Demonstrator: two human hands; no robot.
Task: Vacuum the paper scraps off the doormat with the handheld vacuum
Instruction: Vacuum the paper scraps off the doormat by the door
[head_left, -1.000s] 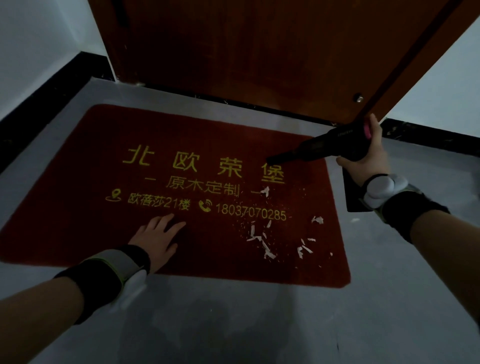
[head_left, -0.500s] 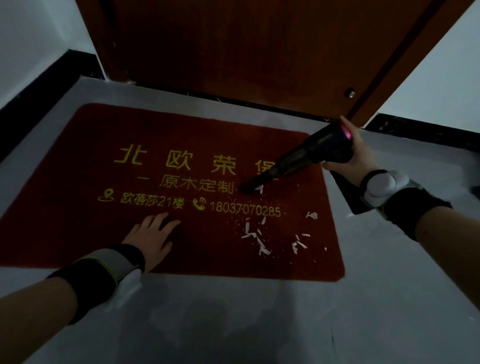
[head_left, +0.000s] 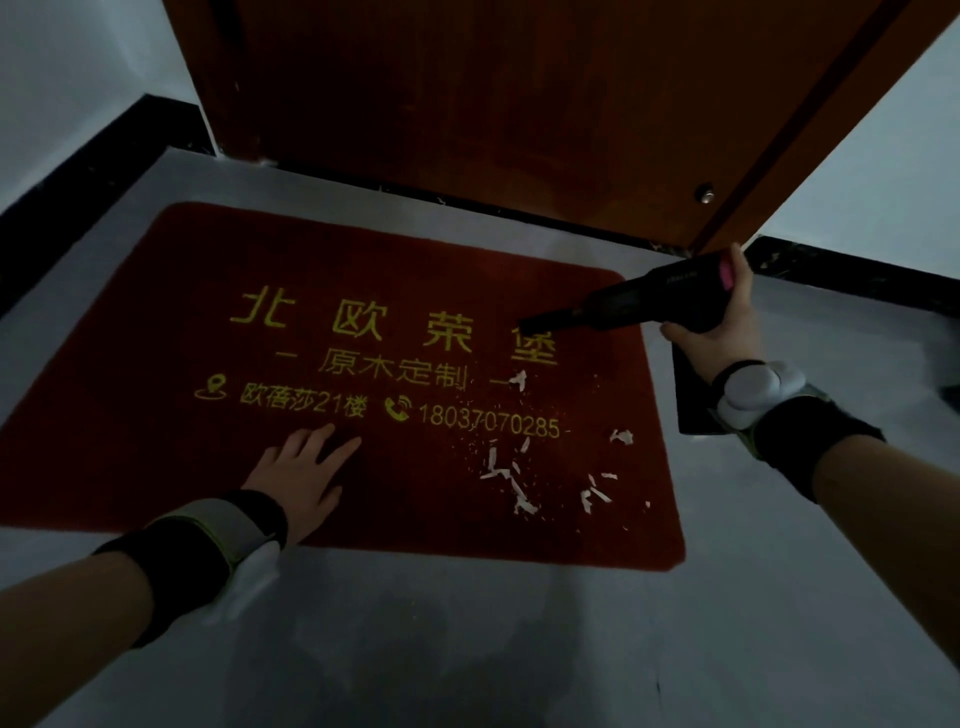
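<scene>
While the left hand (head_left: 301, 475) presses flat on the red doormat (head_left: 156, 415), fingers spread, the right hand (head_left: 719, 322) grips the handheld vacuum (head_left: 639, 304), nozzle poised above the mat's lettering. Paper scraps (head_left: 511, 480) litter the near-right corner, apparently untouched. Next, I'd say: nozzle down, sweep toward them.

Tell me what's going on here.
A person is cleaning a red doormat by a door. The right hand grips a black handheld vacuum, nozzle aimed over the mat's printed text. The left hand presses flat on the mat. White paper scraps lie near its right end, not yet picked up.
</scene>
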